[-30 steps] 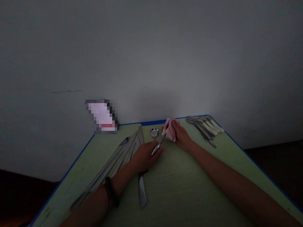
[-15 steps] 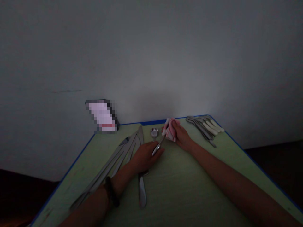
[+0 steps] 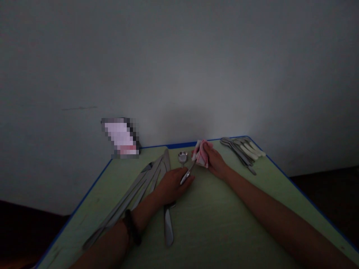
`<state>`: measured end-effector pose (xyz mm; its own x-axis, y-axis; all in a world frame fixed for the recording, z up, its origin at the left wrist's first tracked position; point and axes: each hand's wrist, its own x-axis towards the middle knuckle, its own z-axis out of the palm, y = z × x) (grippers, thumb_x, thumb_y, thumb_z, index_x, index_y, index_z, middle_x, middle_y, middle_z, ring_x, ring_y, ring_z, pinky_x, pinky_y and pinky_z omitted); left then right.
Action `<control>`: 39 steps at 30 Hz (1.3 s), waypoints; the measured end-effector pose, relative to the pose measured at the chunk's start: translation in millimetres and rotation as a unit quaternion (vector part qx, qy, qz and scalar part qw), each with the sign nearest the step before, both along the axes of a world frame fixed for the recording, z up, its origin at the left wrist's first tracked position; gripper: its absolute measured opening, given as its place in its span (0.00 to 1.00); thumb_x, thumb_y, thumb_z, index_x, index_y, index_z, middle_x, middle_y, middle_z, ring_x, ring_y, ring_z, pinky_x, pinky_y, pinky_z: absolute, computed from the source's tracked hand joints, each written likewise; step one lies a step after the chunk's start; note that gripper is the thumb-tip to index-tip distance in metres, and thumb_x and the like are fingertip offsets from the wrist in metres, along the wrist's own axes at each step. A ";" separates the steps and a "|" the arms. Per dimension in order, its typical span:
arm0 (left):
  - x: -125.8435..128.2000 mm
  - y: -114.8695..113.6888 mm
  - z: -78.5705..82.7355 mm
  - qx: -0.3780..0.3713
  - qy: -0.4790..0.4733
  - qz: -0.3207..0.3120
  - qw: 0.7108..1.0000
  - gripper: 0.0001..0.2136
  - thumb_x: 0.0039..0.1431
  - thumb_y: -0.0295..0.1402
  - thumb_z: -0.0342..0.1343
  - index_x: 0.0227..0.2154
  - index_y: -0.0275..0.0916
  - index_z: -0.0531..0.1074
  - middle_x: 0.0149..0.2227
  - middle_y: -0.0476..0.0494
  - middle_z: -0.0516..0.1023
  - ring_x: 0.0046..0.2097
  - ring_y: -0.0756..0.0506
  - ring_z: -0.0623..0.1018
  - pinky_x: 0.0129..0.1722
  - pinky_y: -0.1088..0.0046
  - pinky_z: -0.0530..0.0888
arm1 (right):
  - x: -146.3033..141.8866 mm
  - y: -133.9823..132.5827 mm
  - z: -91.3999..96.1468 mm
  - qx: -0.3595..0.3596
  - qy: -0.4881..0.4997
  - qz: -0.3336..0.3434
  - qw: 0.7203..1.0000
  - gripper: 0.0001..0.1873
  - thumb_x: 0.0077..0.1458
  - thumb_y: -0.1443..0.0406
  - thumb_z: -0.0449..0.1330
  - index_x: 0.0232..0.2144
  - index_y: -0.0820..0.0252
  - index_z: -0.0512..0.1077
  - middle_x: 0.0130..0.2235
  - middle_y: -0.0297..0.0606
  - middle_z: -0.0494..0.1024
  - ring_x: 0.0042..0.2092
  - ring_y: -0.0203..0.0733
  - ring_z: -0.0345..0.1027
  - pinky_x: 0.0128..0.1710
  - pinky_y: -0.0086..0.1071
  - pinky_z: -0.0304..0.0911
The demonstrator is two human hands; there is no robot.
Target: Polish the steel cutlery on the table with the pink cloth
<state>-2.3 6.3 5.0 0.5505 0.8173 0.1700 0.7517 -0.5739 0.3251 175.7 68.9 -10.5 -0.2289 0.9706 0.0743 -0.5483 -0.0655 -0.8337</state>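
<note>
My left hand (image 3: 171, 184) is closed around the handle end of a metal utensil (image 3: 187, 174) that slants up to the right over the green table (image 3: 213, 224). Its far end disappears into a pink and white cloth (image 3: 201, 155). My right hand (image 3: 213, 160) is bunched around that cloth, pressing it on the utensil. A small spoon (image 3: 183, 157) lies just behind my left hand. Under my left wrist a table knife (image 3: 168, 224) points toward me.
Several long knives (image 3: 131, 194) lie fanned on the left half of the table. A pile of cutlery with pale handles (image 3: 244, 149) sits at the far right corner. A blurred object (image 3: 120, 137) leans on the wall at the far left. Blue trim edges the table.
</note>
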 end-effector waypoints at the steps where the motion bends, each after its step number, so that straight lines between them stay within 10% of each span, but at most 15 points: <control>1: 0.0 0.0 -0.2 0.000 0.000 0.000 1.000 0.15 0.63 0.42 0.40 0.29 0.38 0.63 0.28 0.46 0.70 0.31 0.47 0.71 0.31 0.73 0.64 | 0.0 0.1 -0.3 0.001 0.003 0.000 1.000 0.20 0.48 0.49 0.58 0.31 0.60 0.71 0.30 0.35 0.75 0.31 0.36 0.68 0.36 0.31 0.63; 39: -1.0 0.1 1.8 -0.009 0.006 0.001 1.000 0.15 0.64 0.40 0.37 0.31 0.38 0.64 0.31 0.44 0.72 0.34 0.46 0.73 0.34 0.72 0.67 | 5.8 -2.9 -4.4 0.064 -0.114 -0.019 0.991 0.17 0.39 0.57 0.66 0.32 0.58 0.71 0.32 0.35 0.76 0.28 0.33 0.66 0.24 0.26 0.61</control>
<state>-3.3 6.4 6.9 0.5508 0.8212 0.1489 0.7565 -0.5666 0.3265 181.5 66.0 -14.9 -0.2180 0.9647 0.1481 -0.3445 0.0659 -0.9365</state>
